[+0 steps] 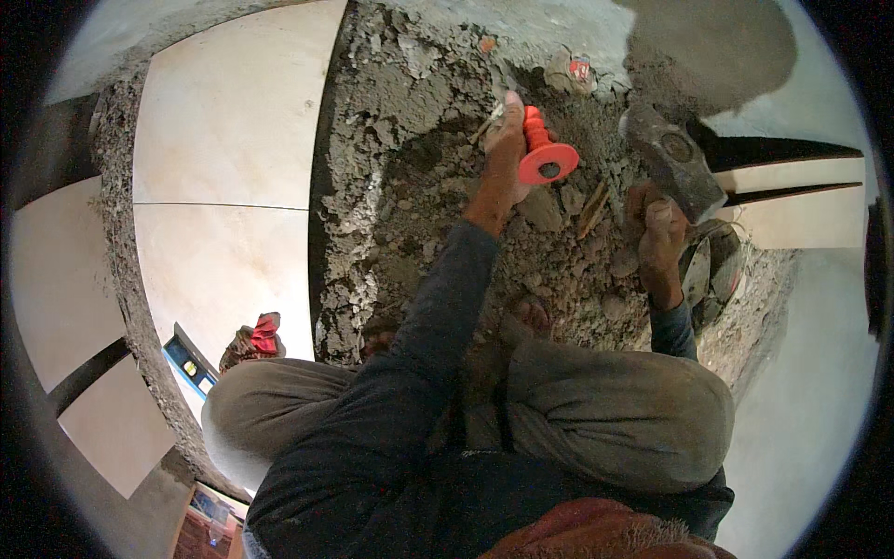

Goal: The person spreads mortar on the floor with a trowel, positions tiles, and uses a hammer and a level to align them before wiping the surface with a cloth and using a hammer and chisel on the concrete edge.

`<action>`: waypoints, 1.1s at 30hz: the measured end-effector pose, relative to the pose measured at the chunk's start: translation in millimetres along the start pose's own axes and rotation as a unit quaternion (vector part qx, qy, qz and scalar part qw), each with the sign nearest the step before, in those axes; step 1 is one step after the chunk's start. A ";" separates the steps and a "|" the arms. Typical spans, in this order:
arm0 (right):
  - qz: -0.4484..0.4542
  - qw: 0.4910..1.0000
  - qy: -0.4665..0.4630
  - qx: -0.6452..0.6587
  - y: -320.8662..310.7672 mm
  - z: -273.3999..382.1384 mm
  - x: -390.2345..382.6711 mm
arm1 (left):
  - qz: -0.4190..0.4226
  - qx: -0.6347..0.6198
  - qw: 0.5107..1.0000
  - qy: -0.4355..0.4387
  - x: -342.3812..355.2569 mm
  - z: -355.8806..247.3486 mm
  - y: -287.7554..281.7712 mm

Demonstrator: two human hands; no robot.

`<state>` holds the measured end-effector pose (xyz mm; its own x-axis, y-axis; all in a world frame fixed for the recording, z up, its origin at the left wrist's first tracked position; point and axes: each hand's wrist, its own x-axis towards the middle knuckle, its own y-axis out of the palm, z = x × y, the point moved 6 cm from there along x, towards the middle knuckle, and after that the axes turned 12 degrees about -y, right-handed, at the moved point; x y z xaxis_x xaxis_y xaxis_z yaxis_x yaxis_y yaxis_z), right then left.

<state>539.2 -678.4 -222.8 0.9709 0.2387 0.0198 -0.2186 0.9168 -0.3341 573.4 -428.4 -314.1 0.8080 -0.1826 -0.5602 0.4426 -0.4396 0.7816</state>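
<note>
My left hand (505, 154) grips a chisel with a red ribbed grip and round hand guard (559, 156) over broken grey mortar and rubble (410, 186). The chisel's working end is mostly hidden beyond my fingers. To its right, my right hand (658, 242) holds a lump hammer, its scuffed metal head (675, 158) raised beside the chisel, apart from it. A small crumpled scrap with red print (579, 74) lies in the rubble near the wall. My knees are bent at either side below my forearms.
Cream tiles (228, 112) border the rubble on the left, with a blue spirit level (189, 359) and a red, dirty cloth (263, 331) on them. More tiles (65, 270) lie farther left. Cream tile pieces (805, 219) sit at the right, by the grey wall. A carton (200, 526) is at lower left.
</note>
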 end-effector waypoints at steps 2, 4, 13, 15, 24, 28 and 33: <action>0.030 0.992 -0.007 -0.122 -2.0 5.3 -11.0 | 0.079 -0.032 0.996 -0.007 -2.4 2.5 3.0; 0.082 0.958 -0.119 -0.250 4.7 17.8 -14.1 | 0.090 0.017 0.996 0.015 2.4 -5.0 7.5; 0.215 0.931 -0.181 -0.234 35.8 75.9 -11.0 | 0.102 0.128 0.985 -0.047 1.1 3.3 42.2; 0.228 0.915 -0.201 -0.267 37.4 91.2 -12.7 | 0.121 0.152 0.980 -0.038 13.4 11.1 43.1; 0.319 0.840 -0.239 -0.368 35.2 108.5 -25.8 | 0.262 0.048 0.963 -0.048 32.4 35.8 87.0; 0.302 0.837 -0.268 -0.370 39.2 122.6 -21.0 | 0.273 -0.041 0.957 -0.089 55.1 39.7 81.0; 0.315 0.799 -0.352 -0.372 24.6 155.5 -23.3 | 0.186 -0.034 0.978 -0.093 47.8 40.8 84.9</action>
<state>496.0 -611.7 -84.9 0.3379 0.9390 0.0649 -0.2691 0.1624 -0.9493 633.8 -510.3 -285.7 0.8356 -0.4788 -0.2692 0.1622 -0.2532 0.9537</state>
